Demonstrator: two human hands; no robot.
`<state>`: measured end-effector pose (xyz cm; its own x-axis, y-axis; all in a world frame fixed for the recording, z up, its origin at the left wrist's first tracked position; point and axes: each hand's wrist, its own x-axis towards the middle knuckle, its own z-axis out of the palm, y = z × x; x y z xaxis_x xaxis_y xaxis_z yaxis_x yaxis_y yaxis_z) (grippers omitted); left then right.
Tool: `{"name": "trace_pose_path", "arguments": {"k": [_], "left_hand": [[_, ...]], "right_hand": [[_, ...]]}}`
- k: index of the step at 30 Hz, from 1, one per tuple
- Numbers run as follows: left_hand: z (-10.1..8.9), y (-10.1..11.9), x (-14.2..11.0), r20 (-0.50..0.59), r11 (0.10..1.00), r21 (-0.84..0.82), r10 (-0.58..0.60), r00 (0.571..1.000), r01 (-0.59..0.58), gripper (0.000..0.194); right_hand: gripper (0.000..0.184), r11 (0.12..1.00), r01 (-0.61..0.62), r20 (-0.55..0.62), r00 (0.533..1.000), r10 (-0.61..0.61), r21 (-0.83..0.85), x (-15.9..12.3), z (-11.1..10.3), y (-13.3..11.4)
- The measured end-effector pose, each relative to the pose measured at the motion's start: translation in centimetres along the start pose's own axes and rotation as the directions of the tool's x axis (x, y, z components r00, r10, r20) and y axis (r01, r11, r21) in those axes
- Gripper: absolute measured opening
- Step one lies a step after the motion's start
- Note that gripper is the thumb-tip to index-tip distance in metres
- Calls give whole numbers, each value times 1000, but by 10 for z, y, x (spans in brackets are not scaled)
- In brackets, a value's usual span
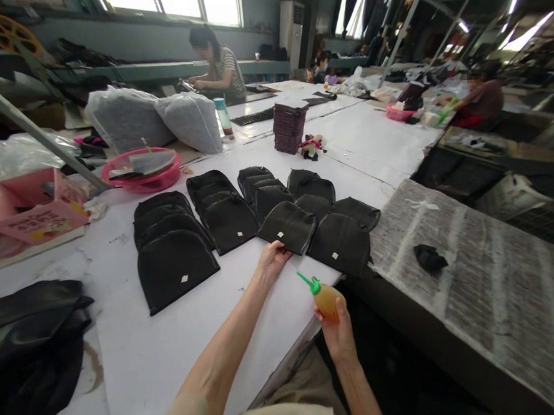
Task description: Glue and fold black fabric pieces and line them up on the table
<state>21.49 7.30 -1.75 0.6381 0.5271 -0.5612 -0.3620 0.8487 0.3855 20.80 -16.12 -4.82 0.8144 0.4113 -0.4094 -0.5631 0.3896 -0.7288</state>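
Observation:
My left hand [273, 260] pinches the near edge of a black leather-like piece [290, 224] with a small white tag at that edge. In my right hand [337, 336] is a glue bottle [328, 299] with a green nozzle, half full of amber liquid or tinted so; the nozzle points up and left, apart from the pieces. Right of the held piece lies another tagged black piece [342, 240]. To the left, overlapping rows hold more of them, among them a front left piece [175, 267] and a middle piece [228, 218].
A pink basin [141, 172] and a pink box [35, 206] stand at the left. Behind the rows is a dark purple stack [289, 127]. Black material [36, 347] lies at near left. A grey-covered surface [487, 270] is at right. Other people work farther back.

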Motion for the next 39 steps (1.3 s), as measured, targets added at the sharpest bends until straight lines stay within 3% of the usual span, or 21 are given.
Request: {"name": "trace_pose_path", "arguments": {"k": [11, 21, 32, 35, 39], "left_hand": [[5, 1, -3, -140, 997, 75, 17, 990, -7, 31], [14, 2, -11, -160, 995, 41, 98, 982, -92, 30], [7, 1, -17, -158, 955, 193, 259, 953, -227, 26], [3, 4, -25, -177, 931, 234, 325, 929, -281, 24], [4, 18, -51, -230, 872, 261, 473, 851, -414, 30]], "right_hand": [[44, 1000, -1, -20, 1000, 1, 2, 0, -1, 1], [42, 999, 19, -35, 999, -21, -32, 4, -3, 1], [40, 997, 31, -38, 999, -33, -68, 1, -2, 0], [41, 994, 39, -34, 999, -42, -102, 0, -2, 0], [38, 990, 47, -38, 998, -52, -134, -1, 1, -7]]}}
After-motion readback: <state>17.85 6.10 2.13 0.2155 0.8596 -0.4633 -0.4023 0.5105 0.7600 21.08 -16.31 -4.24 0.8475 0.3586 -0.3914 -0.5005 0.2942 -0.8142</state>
